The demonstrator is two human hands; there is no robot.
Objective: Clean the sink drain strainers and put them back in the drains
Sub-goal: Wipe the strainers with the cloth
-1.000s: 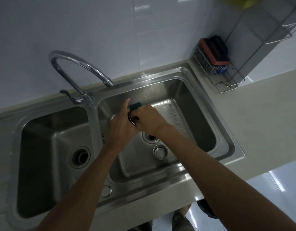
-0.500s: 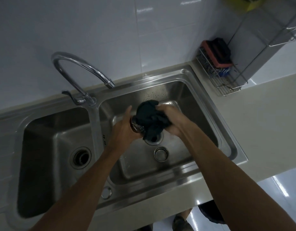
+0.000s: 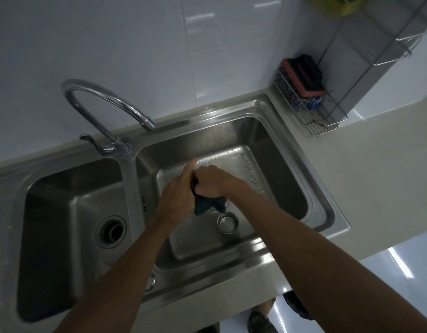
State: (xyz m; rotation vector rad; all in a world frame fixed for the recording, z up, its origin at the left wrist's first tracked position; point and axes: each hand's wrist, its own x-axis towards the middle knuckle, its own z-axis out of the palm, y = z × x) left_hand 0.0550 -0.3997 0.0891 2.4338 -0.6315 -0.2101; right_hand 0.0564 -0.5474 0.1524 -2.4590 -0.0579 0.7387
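Above right sink basin [image 3: 267,150], strainer [image 3: 194,186] clamped between left hand [image 3: 178,195] and cloth-gripping right hand [image 3: 211,182].

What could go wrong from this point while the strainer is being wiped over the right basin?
The strainer is pinched between the left hand and the right hand wrapped in the cloth; on wet metal it may slip and drop. The cloth's hanging tail could snag the second strainer lying loose below.

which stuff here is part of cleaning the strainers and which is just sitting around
In use: strainer in left hand; dark cloth in right hand; second strainer; left drain.
Idle: faucet, wire rack, sponge.
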